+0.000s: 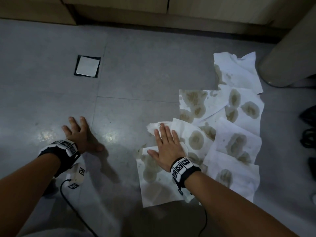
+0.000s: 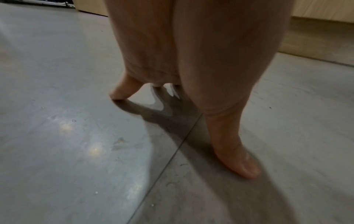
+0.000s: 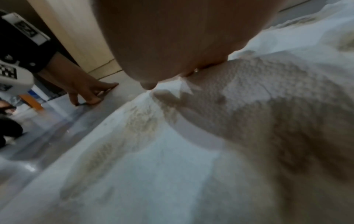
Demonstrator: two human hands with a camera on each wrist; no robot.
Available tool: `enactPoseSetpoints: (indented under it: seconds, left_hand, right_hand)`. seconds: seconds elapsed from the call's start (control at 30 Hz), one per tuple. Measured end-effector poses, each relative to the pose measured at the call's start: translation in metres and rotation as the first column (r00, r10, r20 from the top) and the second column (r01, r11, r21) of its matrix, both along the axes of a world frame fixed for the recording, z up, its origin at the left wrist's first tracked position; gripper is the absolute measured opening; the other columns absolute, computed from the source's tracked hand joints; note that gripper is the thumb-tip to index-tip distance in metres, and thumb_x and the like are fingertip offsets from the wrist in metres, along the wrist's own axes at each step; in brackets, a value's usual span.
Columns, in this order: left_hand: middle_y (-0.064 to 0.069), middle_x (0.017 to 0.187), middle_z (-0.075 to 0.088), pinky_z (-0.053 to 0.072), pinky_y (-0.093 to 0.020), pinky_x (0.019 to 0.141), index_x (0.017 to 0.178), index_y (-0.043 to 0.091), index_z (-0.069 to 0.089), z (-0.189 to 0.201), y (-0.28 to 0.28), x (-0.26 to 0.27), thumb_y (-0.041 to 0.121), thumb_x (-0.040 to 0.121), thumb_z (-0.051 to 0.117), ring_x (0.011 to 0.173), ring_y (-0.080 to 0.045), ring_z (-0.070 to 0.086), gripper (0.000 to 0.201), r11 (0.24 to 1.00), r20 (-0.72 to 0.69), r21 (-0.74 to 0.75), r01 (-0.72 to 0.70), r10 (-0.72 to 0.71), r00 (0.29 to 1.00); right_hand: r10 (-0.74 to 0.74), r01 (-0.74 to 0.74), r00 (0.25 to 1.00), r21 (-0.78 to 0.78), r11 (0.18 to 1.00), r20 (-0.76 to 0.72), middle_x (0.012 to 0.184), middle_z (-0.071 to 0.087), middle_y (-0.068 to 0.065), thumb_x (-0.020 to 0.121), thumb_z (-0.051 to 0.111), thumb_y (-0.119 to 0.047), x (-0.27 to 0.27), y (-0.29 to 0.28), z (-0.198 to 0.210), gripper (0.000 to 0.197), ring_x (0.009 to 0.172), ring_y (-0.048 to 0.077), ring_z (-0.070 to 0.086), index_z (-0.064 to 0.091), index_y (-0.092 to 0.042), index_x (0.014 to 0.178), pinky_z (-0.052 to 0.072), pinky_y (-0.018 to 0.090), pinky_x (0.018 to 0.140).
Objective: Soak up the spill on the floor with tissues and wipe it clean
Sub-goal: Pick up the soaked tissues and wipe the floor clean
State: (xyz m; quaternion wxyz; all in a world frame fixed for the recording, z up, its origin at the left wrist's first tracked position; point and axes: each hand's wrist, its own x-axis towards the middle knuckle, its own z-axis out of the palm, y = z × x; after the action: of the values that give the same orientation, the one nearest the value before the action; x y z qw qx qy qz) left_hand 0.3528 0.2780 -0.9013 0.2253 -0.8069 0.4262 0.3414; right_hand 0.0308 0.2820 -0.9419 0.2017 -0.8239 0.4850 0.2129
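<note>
Several white tissues (image 1: pixel 237 134) lie spread over the grey floor (image 1: pixel 136 79) at the right, blotched with yellow-brown wet patches. My right hand (image 1: pixel 165 142) lies flat with straight fingers on the leftmost tissues (image 1: pixel 153 178), pressing them down; one tissue is bunched up at its fingertips (image 1: pixel 162 126). In the right wrist view the soaked tissue (image 3: pixel 249 121) fills the frame under my palm (image 3: pixel 172 37). My left hand (image 1: pixel 80 132) is spread open on bare floor to the left, fingertips (image 2: pixel 118 94) and thumb (image 2: pixel 243 165) planted on the tile.
A square floor drain cover (image 1: pixel 87 66) sits at the upper left. Wooden cabinet fronts (image 1: pixel 119 7) run along the far edge. A beige rounded bin or appliance base (image 1: pixel 287 62) stands at the right with dark cables (image 1: pixel 307 137) beside it. A black wire (image 1: pixel 68 199) trails under my left forearm.
</note>
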Motion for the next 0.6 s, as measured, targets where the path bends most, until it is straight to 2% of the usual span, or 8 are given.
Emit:
enactPoseSetpoints:
  seconds: [0.17,0.3,0.47,0.6]
  left_hand:
    - [-0.012,0.158,-0.035,0.011,-0.062,0.119,0.155,0.024,-0.022,-0.005,0.001,0.009,0.065,0.054,0.087,0.145,-0.048,-0.023,0.154,1.0,-0.038,0.019,-0.013,0.014,0.999]
    - [-0.01,0.159,-0.034,0.01,-0.062,0.119,0.154,0.025,-0.023,-0.008,0.001,0.009,0.066,0.054,0.086,0.145,-0.048,-0.023,0.154,1.0,-0.041,0.014,-0.008,0.009,0.999]
    - [-0.009,0.158,-0.035,0.011,-0.063,0.119,0.154,0.026,-0.023,-0.012,0.0,0.012,0.067,0.052,0.087,0.145,-0.047,-0.024,0.155,1.0,-0.045,0.017,-0.015,0.016,0.999]
    - [-0.01,0.158,-0.035,0.012,-0.063,0.118,0.153,0.026,-0.023,-0.013,0.001,0.015,0.067,0.051,0.087,0.144,-0.048,-0.024,0.156,1.0,-0.052,0.013,-0.005,0.006,0.999]
  right_hand:
    - [0.006,-0.005,0.994,-0.008,1.0,0.109,0.158,-0.033,0.009,0.094,-0.001,-0.069,0.029,0.002,0.011,0.084,0.147,0.023,-0.03,-0.017,-0.012,0.154,-0.013,0.047,0.121]
    - [0.0,-0.003,0.996,0.03,1.0,0.092,0.158,-0.033,0.007,0.096,0.005,-0.069,0.037,0.006,-0.003,0.084,0.147,0.023,-0.03,-0.016,-0.013,0.155,-0.005,0.049,0.122]
    - [-0.022,0.022,0.998,-0.003,1.0,0.064,0.158,-0.033,0.008,0.096,0.003,-0.068,0.027,0.004,-0.002,0.083,0.146,0.023,-0.03,-0.017,-0.012,0.154,-0.011,0.048,0.121]
    - [-0.066,0.067,0.997,-0.02,0.998,0.045,0.159,-0.033,0.008,0.098,0.007,-0.066,0.02,0.005,-0.004,0.082,0.148,0.023,-0.028,-0.016,-0.012,0.155,-0.009,0.048,0.122]
